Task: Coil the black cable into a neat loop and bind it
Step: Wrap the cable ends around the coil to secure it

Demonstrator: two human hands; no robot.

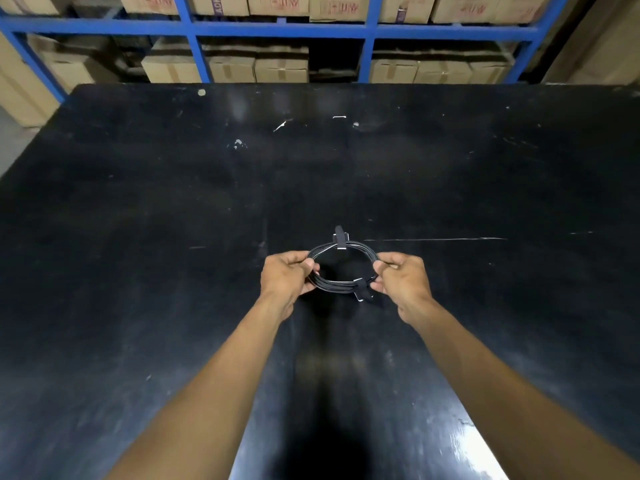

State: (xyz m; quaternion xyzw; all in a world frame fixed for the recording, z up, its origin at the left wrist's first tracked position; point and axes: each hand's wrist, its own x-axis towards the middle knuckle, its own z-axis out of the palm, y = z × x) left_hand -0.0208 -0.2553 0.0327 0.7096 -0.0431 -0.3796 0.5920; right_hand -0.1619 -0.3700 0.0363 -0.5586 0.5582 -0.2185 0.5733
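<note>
Holding the coiled black cable (pixel 341 268) by both flanks, two straps already on it.

Left hand (pixel 287 276) is pinched shut on the coil's left flank, and right hand (pixel 401 280) is pinched shut on its right flank, fingertips close to the near strap (pixel 361 289); the coil sits between them, just above the black table (pixel 173 202). Across the coil from the near strap, the far strap (pixel 339 238) stands up with its tail free. My read is that binding is nearly finished. Risks: if either pinch slackens, the turns may spring apart; the far strap's loose tail could let go; pulling the flanks outward might stretch the ring into a lopsided oval. Beyond the table, blue shelving (pixel 367 29) holds cardboard boxes (pixel 280 69).
</note>
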